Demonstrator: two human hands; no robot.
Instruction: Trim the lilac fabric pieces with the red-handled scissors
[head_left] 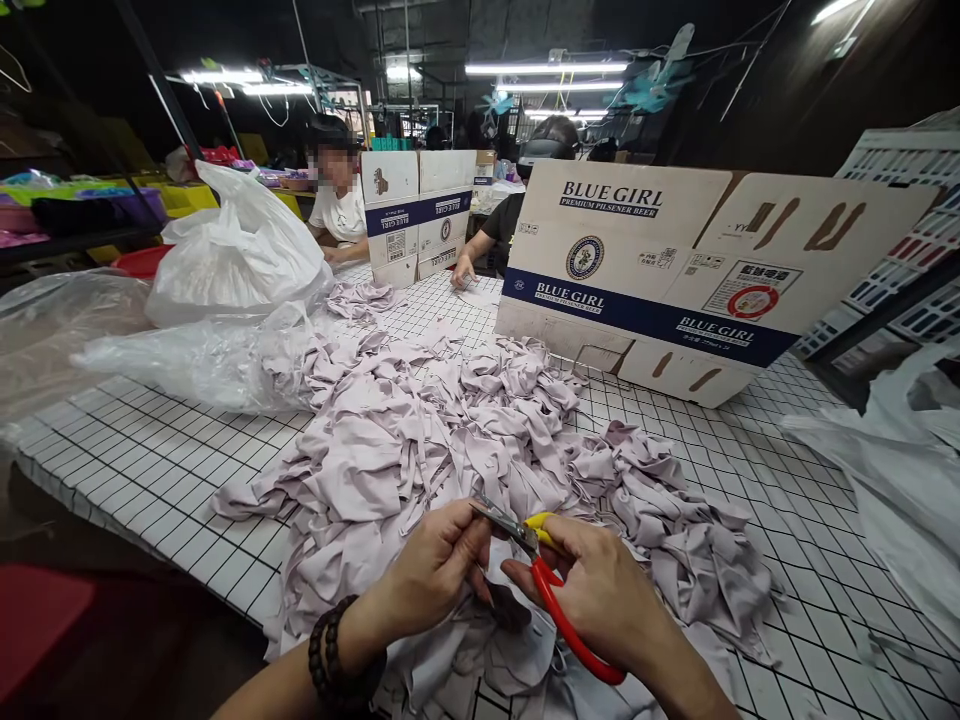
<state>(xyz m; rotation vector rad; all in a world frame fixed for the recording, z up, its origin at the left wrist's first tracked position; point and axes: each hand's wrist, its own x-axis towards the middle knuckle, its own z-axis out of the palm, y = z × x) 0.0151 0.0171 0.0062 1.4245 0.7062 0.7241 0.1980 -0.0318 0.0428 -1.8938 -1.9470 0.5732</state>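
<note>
On the worktop [150,440], we cannot make out what the white bag [240,250] holds; our left hand [433,560] pinches pale fabric [517,650], our right hand [607,590] clamped around scissors [556,606].

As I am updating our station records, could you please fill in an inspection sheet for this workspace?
Surface: white table with black grid lines.
Job's things: red-and-yellow-handled scissors; heaped pale fabric.
Clutter: plastic bags at both sides; printed cartons standing beyond the heap.
Hands: right hand holds the scissors; left hand, close to their tips, appears to pinch fabric.
Cables: thin cord hanging below lit tube lamps, upper left.
Surroundings: two co-workers across the table.
</note>
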